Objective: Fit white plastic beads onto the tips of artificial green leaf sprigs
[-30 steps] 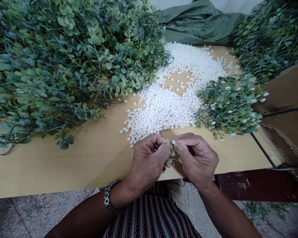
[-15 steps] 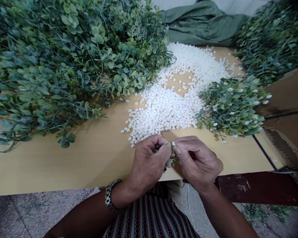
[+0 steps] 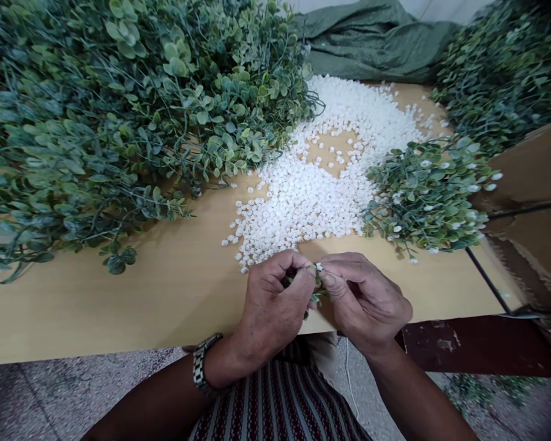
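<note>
My left hand (image 3: 275,303) is closed around a small green leafy sprig (image 3: 318,296) at the near edge of the wooden table (image 3: 119,306). Against the sprig's tip my right hand (image 3: 365,300) pinches a tiny white bead (image 3: 320,267) between thumb and forefinger. The two hands touch at the fingertips. Just beyond them spreads a wide scatter of white beads (image 3: 321,184).
A big heap of green artificial foliage (image 3: 110,116) covers the left and back of the table. A smaller pile of sprigs with white beads on them (image 3: 429,196) lies to the right. More foliage (image 3: 500,67) and a green cloth (image 3: 371,43) lie behind. A metal frame (image 3: 509,257) stands at right.
Both hands stay together on the sprig with only slight finger shifts. The camera view drifted a little.
</note>
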`<state>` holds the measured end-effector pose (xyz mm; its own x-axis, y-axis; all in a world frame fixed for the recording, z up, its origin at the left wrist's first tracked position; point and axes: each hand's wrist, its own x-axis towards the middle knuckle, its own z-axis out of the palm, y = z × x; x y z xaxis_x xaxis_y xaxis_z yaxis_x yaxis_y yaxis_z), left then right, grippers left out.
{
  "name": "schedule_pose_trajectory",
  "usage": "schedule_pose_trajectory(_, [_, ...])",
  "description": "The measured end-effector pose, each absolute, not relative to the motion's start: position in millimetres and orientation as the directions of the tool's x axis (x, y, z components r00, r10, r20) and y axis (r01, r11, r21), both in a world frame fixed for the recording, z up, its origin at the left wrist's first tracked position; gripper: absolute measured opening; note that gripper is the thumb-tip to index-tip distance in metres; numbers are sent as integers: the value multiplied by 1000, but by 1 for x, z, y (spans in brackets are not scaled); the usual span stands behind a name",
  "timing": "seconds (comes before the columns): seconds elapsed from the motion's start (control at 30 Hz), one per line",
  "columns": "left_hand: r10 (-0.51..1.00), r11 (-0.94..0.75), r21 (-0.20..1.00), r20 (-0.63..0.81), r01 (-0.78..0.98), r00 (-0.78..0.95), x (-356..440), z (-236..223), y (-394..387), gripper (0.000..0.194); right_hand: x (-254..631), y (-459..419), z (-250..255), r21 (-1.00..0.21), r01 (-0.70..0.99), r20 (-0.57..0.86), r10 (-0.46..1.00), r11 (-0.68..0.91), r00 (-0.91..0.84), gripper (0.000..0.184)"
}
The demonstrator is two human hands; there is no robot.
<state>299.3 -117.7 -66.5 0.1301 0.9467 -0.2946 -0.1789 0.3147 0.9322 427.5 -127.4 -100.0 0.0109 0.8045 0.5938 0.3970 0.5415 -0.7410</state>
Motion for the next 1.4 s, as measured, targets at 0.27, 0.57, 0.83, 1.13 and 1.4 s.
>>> schedule_pose_trajectory(0.27, [956,290,936,-272,-198,113,300,-70,-118,16,430,-127,-100,-711,409,609,792,571,-47,29])
schedule_pose_trajectory(0.57, [962,268,942,-253,-201,100,301,-69,-119,15,431,-125,-98,-669,397,643,758,628,-114,25])
schedule_pose_trajectory(0.83, [956,291,899,-257,-327,144,283,-65,-112,9,452,-113,-86,-799,363,456,876,480,-154,26])
schedule_pose_trajectory(1.13, [931,362,851,-309,-381,194,272,-68,-113,5,454,-107,-91,-467,662,337,810,587,-480,15])
schedule_pose_trajectory(1.4, [950,311,900,-290,-305,115,271,-74,-115,6,448,-108,-85,-650,522,421,834,552,-357,9])
